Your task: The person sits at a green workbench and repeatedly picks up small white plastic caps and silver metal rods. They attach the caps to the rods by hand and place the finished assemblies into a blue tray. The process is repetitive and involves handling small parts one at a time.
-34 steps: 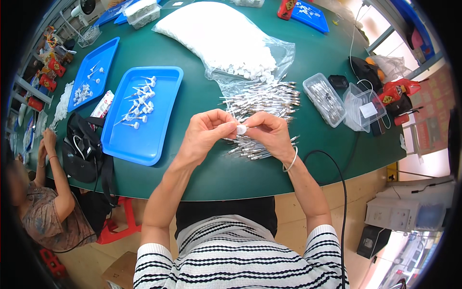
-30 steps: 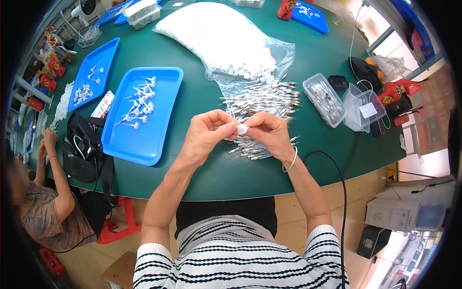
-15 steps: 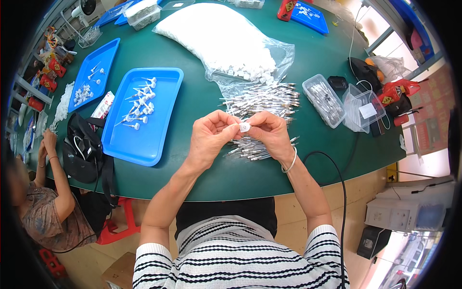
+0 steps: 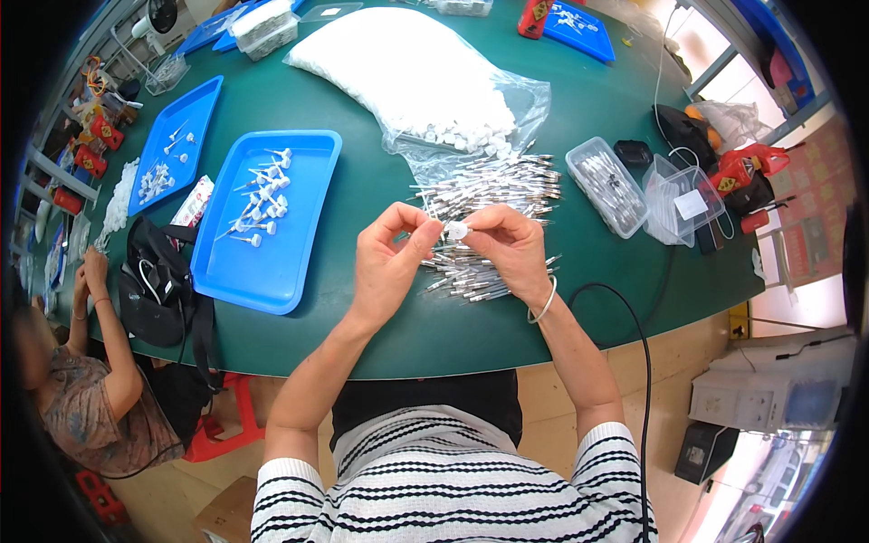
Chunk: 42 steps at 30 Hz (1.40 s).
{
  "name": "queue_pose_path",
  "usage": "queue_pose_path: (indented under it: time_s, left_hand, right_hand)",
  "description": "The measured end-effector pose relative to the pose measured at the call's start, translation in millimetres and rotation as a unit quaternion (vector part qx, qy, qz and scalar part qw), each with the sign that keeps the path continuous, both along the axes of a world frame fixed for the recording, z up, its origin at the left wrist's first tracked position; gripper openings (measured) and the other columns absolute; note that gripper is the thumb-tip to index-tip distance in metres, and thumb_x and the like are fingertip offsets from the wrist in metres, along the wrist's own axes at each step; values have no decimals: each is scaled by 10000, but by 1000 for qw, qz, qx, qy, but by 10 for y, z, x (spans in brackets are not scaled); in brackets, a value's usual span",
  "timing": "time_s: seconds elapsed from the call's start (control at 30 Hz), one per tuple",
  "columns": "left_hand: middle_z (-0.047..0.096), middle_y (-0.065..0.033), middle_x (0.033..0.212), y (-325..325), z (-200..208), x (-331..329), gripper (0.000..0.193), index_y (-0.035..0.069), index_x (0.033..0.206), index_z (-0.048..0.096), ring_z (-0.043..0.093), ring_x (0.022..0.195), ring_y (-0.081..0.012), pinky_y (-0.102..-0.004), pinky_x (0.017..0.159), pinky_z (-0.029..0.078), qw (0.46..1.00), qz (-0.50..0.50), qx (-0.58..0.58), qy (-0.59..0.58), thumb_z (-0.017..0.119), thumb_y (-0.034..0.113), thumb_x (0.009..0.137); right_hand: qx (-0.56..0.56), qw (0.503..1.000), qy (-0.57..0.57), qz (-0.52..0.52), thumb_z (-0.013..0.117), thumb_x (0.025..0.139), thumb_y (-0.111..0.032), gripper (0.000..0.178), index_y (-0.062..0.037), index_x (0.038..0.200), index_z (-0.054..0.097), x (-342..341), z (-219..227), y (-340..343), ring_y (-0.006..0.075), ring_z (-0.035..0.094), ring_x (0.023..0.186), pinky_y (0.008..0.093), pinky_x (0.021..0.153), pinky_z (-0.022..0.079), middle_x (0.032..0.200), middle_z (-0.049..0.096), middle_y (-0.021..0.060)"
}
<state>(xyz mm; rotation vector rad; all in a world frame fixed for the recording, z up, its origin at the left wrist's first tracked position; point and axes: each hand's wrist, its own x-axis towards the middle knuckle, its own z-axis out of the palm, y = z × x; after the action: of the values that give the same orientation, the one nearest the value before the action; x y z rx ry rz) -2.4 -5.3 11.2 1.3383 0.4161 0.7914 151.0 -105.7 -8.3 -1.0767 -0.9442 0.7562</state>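
Green table, two hands' fingers pinching one white cap, two blue trays

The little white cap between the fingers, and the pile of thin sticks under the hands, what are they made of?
The white cap looks like matte plastic: pale, dull, no glint. The thin sticks look like metal pins: silvery grey with bright shiny streaks. Both are small here, so that is a best guess.

Table — tray at left, pile of pins centre, bag of caps behind it, two lidded boxes right; hands above pins, pinching what seems a cap.
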Motion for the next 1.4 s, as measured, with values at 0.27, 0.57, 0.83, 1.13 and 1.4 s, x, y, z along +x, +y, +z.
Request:
queue_pose_path:
  time_s: [0.27, 0.57, 0.83, 1.13, 1.4]
  left_hand:
    - [568, 17, 848, -6, -31, 3, 80, 21, 898, 596, 498, 772, -38, -185, 630, 424, 999, -14, 33, 34, 639, 88, 891]
    - [579, 15, 815, -23, -5, 25, 63, 17, 858, 600, 493, 732, -36, -194, 629, 407, 999, -18, -28, 5, 647, 59, 864]
    - [619, -26, 825, -40, -33, 38, 59, 5, 877, 607, 556, 750, -72, -225, 714, 462, 982, -74, -162, -61, 629, 60, 883]
    - [633, -41, 817, -33, -41, 32, 75, 3, 878, 609, 579, 727, -86, -236, 712, 479, 977, -84, -185, -58, 636, 73, 881]
    - [643, -58, 838, -15, -36, 27, 78, 0, 901, 603, 594, 735, -91, -246, 703, 503, 978, -91, -183, -49, 627, 71, 882]
  right_hand:
    - [-2, 1000, -20, 2, 696, 801, 46, 132, -8, 920, 675, -22, 30, -6, 95, 599, 850, 229, 774, 491, 884, 651, 31]
    - [-6, 1000, -7, 9, 685, 812, 49, 131, -11, 928, 672, -15, 0, -8, 92, 600, 855, 226, 766, 494, 900, 654, 34]
    - [14, 997, 74, 31, 672, 822, 61, 135, -23, 927, 665, -12, -27, 7, 94, 611, 864, 226, 782, 509, 916, 655, 38]
    - [17, 992, 106, 63, 662, 832, 56, 119, -23, 920, 663, -1, -36, 15, 108, 619, 874, 243, 779, 517, 914, 653, 44]
    - [19, 989, 123, 77, 670, 826, 51, 119, -23, 918, 662, -7, -13, 17, 107, 612, 871, 240, 770, 513, 916, 650, 41]
